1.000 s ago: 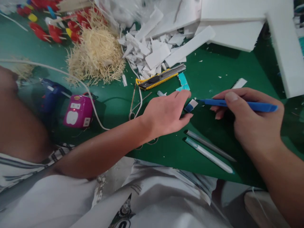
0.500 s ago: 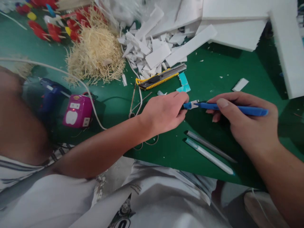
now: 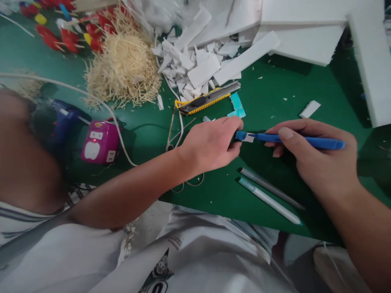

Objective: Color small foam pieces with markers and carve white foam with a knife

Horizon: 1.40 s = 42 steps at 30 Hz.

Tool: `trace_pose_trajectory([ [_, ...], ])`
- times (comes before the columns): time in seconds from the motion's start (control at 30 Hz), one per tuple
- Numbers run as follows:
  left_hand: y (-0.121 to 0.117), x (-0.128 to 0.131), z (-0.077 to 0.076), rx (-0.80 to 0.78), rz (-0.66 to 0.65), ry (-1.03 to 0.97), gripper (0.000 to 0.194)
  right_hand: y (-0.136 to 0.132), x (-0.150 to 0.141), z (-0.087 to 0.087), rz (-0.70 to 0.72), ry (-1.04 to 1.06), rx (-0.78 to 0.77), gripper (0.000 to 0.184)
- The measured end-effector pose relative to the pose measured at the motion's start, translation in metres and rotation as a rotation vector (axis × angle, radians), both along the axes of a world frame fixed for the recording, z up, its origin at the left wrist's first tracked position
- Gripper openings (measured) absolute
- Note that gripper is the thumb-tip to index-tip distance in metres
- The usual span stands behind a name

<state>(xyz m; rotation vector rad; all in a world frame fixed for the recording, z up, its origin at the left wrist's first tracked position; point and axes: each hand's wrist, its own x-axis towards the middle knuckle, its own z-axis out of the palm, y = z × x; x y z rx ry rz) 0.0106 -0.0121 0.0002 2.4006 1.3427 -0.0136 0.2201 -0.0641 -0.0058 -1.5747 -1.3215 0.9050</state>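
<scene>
Fingers (image 3: 285,132) of the right hand (image 3: 324,158) close around a blue pen (image 3: 324,142), its tip at the white end of a small blue-and-white piece (image 3: 249,138); whether tip and piece actually touch is hard to make out. The left hand (image 3: 210,142) pinches the blue end of that piece between thumb and forefinger, just above the green table (image 3: 305,93), its remaining fingers curled out of sight beneath the palm. The left forearm covers the middle of the scissors (image 3: 196,180), so only the handle loops below it and part of the blades above it show. Beyond the left hand lies a yellow cutter (image 3: 207,99), with teal scraps (image 3: 237,105) just beside its blade. A grey stick (image 3: 271,188) and a white pen (image 3: 271,202) rest side by side nearer the body. White boards (image 3: 302,44) run out of view at the top. At the left, another person's arm (image 3: 27,154) is cut off by the edge, and the blue glue gun (image 3: 64,120) near it is blurred and dim.
</scene>
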Motion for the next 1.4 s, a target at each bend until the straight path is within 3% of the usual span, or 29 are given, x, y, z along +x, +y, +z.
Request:
trace_pose_trajectory([
  [0.43, 0.0026, -0.0042, -0.0059, 0.079, -0.021, -0.013, 0.016, 0.0011, -0.004, 0.0023, -0.025, 0.01, -0.018, 0.01],
  [1.07, 0.0029, -0.0022, -0.0042, 0.038, -0.02, 0.015, 0.019, -0.0006, -0.0035, -0.0011, -0.017, -0.053, -0.035, 0.02],
  [1.4, 0.0026, -0.0026, -0.0039, 0.043, -0.023, 0.016, 0.017, -0.0014, -0.0028, -0.0045, -0.023, -0.03, -0.011, 0.012],
])
